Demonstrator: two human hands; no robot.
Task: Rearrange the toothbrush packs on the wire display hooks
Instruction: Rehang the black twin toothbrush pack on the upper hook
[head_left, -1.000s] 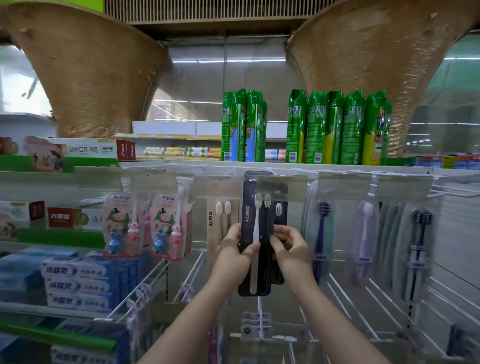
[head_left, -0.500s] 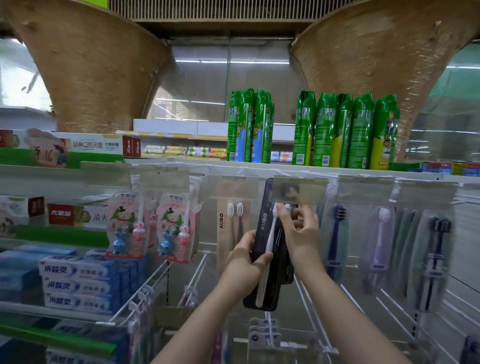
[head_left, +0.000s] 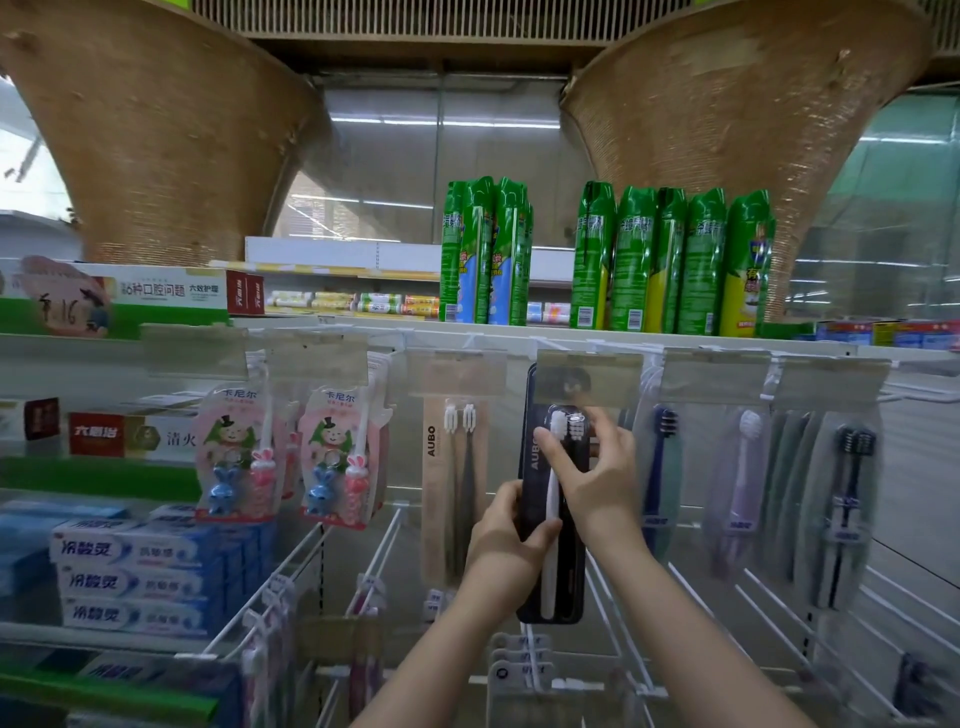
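A black AUBO toothbrush pack (head_left: 563, 597) with a white and a dark brush hangs upright in the middle of the rack, its top hidden behind a clear price-tag holder (head_left: 589, 375). My left hand (head_left: 506, 540) grips the pack's lower left edge. My right hand (head_left: 592, 478) holds its upper part, thumb across the front below the brush heads. A beige AUBO pack (head_left: 452, 499) hangs just to the left. Pink children's packs (head_left: 337, 457) hang further left; clear-sleeved single brushes (head_left: 662, 467) hang to the right.
White wire hooks (head_left: 384, 545) stick out toward me on the row below, some with small packs. Toothpaste boxes (head_left: 135, 582) fill the left shelf. Green spray cans (head_left: 670, 260) stand on the top shelf above the hooks.
Both hands have lifted the black pack higher, so its top now sits behind the price-tag holder. My right hand slid up from the pack's middle to near the brush heads.
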